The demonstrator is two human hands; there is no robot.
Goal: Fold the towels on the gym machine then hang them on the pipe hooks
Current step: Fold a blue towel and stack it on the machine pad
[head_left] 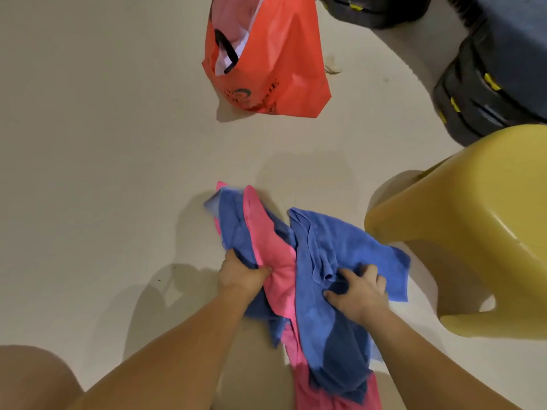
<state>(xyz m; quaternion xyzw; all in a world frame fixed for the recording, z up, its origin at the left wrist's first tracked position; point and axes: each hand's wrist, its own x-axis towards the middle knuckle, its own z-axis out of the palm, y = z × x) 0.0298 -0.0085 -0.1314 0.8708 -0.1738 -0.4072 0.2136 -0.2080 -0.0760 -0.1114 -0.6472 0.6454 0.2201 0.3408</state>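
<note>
A crumpled heap of blue and pink towels lies on the pale floor at the lower middle of the head view. My left hand [241, 273] grips a bunch of the pink towel [279, 261] and a blue towel [236, 229] beside it. My right hand [359, 292] clutches folds of another blue towel [349, 247] that spreads toward the right. More pink and blue cloth trails down to the bottom edge. No gym machine frame or pipe hooks can be made out.
A red-orange plastic bag [281, 69] with white contents stands on the floor ahead. A yellow plastic stool [473, 226] is close on the right. Black weight plates [479, 99] with yellow marks are stacked at the upper right. My bare knee [35, 377] shows at the lower left.
</note>
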